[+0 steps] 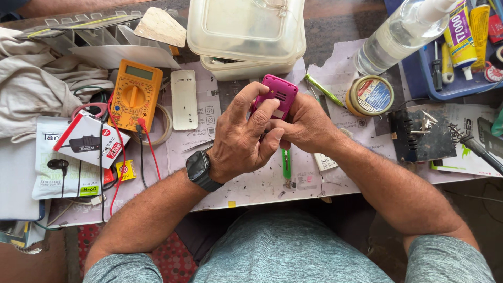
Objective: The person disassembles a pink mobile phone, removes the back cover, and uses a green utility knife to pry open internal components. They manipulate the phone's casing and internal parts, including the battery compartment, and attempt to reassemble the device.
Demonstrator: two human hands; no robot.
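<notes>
A small pink phone (280, 93) with its back facing up is held between both my hands above the worktable. My left hand (242, 137), a dark smartwatch (200, 170) on its wrist, grips the phone's left side with the fingers curled over its lower part. My right hand (308, 126) clasps the phone from the right and underneath. A green-handled tool (286, 163) lies on the paper just below my hands.
A yellow multimeter (135, 94) with red and black leads and a white phone cover (184, 99) lie to the left. Stacked plastic boxes (246, 36) stand behind. A green screwdriver (324, 90), a round tin (371, 95), a clear bottle (401, 34), a blue tool tray (457, 86) and a black mat with screws (422, 137) sit at right.
</notes>
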